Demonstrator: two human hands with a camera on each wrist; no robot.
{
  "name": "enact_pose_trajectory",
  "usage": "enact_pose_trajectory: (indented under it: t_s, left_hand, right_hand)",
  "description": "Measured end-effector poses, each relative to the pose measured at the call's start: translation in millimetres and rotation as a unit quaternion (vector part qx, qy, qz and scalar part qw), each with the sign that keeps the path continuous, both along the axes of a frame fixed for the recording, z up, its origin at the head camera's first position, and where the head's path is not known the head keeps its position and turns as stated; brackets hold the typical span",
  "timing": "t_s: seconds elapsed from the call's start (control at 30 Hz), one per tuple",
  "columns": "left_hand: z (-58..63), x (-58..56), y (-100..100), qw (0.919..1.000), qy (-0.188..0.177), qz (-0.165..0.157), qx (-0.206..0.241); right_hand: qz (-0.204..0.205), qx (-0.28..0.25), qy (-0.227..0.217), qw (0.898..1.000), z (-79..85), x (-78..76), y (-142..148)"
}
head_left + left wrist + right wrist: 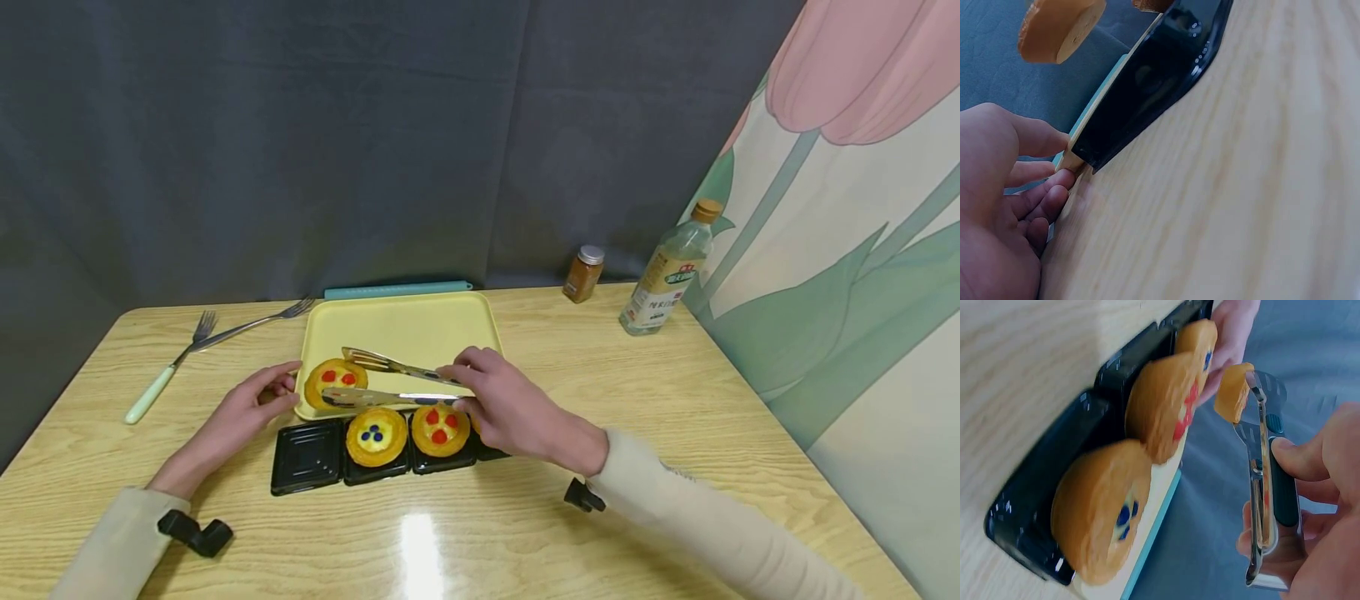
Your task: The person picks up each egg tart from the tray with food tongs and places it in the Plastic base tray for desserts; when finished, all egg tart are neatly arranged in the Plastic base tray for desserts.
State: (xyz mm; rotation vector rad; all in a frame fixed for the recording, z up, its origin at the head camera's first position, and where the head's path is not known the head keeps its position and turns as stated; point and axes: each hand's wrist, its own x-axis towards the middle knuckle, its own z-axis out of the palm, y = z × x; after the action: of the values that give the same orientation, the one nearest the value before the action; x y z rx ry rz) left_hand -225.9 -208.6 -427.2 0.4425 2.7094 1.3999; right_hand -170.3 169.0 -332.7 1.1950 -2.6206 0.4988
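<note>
My right hand [510, 408] grips metal tongs [1260, 487] with dark green handle pads. Between the tong ends is a tart [326, 379] with red berries, lifted over the tray's front left corner. That tart [1060, 31] hangs tilted in the left wrist view. The fingers of my left hand [255, 396] pinch the left edge of the yellow tray [408, 325]. In front of the tray, black plastic boxes [307, 458] stand in a row. A blueberry tart [377, 436] and a red-berry tart [440, 430] sit in two; another blueberry tart [1104, 512] is at the right end.
Left of the tray lie a green-handled fork [161, 379] and a metal fork [255, 322]. A teal strip [397, 290] runs behind the tray. A spice jar [583, 273] and a labelled glass bottle [667, 275] stand at the back right, near the wall.
</note>
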Motion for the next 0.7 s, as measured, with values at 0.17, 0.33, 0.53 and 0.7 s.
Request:
enact_pose_trajectory:
  t_s: [0.17, 0.33, 0.53, 0.7]
  left_hand:
    - [0.3, 0.0, 0.1, 1.0, 0.006, 0.0, -0.006]
    - [0.8, 0.5, -0.5, 1.0, 0.007, -0.003, 0.001]
    - [-0.4, 1.8, -2.2, 0.9998, 0.008, -0.008, 0.016]
    - [-2.0, 1.4, -2.0, 0.9998, 0.015, -0.007, 0.015]
  right_hand:
    - [0.021, 0.005, 0.011, 1.0, -2.5, 9.4, -9.0]
    - [0.038, 0.025, 0.022, 0.999, -5.8, 17.0, -17.9]
    - [0.045, 0.046, -0.005, 0.998, -10.5, 21.7, -25.3]
    - [0.047, 0.055, -0.006, 0.997, -14.0, 23.0, -27.6]
